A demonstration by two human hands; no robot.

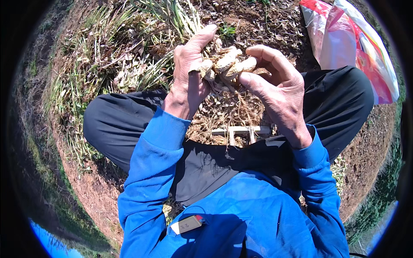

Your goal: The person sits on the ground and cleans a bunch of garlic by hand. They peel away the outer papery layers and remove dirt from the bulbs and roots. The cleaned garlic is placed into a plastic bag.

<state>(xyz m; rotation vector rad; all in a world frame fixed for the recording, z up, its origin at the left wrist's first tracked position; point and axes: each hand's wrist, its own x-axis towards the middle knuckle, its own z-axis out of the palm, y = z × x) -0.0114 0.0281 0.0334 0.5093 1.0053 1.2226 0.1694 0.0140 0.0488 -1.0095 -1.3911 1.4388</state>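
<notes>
My left hand grips the base of a peanut plant, its green stems pointing up and away past the thumb. A cluster of unshelled peanut pods hangs at the root end, between my two hands. With thumb and fingers, my right hand pinches a pod at the right side of the cluster. Thin tan roots dangle below the pods.
Pulled plants with stems and dry leaves lie heaped at the left. A red and white plastic sack stands at the upper right beside my knee. A pale wooden frame lies on the soil between my legs.
</notes>
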